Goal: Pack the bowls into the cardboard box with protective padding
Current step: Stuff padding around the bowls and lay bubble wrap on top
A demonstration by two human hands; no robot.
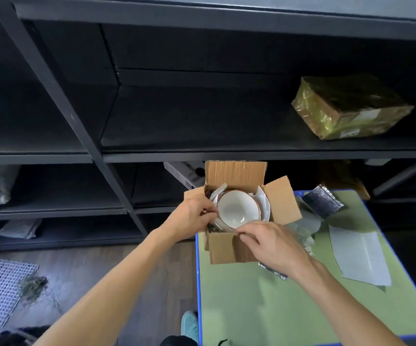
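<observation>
The green table (pixel 264 308) (blue-rimmed) carries the cardboard box (pixel 224 249) at its 11 o'clock corner. A silver scrap (pixel 274 270) pokes from under the box. A silver padded pouch (pixel 324 202) lies at 1 o'clock and a white sheet (pixel 359 255) at 3 o'clock.

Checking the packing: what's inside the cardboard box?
A white bowl sits upright in the cardboard box, white padding sheets beside it. Anything under the bowl is hidden; the left hand and right hand cover near corners.

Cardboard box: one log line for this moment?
cardboard box open on table | bowl inside, white padding either side | left hand at left rim | right hand at near rim
</observation>
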